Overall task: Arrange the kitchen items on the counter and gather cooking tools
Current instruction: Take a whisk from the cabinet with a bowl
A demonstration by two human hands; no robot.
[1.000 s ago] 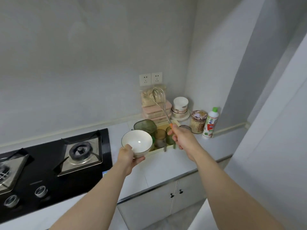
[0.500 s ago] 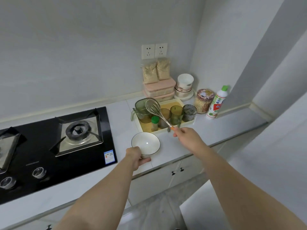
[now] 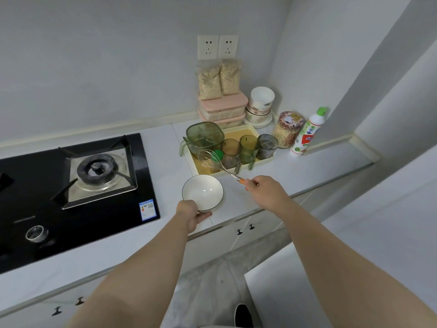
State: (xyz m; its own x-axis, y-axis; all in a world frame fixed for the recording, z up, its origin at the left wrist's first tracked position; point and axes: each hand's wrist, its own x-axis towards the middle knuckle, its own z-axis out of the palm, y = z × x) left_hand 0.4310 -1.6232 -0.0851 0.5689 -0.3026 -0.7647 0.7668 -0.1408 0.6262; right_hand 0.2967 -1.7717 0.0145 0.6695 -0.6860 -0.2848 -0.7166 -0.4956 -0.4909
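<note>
Left grip (image 3: 189,214): wrapped round the near side of the white bowl (image 3: 203,191), with fingers showing beneath it.
Right grip (image 3: 262,188): closed on the orange handle of the whisk (image 3: 214,160). The wire head slants up and left over the near corner of the yellow tray (image 3: 238,134).
Bowl: upright and empty, low over the tabletop (image 3: 165,147) just in front of the tray and right of the stove (image 3: 71,185). I cannot tell whether it is already set down.
Done, by my reading: bowl and whisk are gathered, one in each hand.
Left: probably to release the bowl and put the whisk in or beside it. The pitcher (image 3: 204,138) and cups (image 3: 248,145) stand in the tray untouched.
Arms: both forearms reach forward from the lower edge of the view. The right reaches slightly further.
</note>
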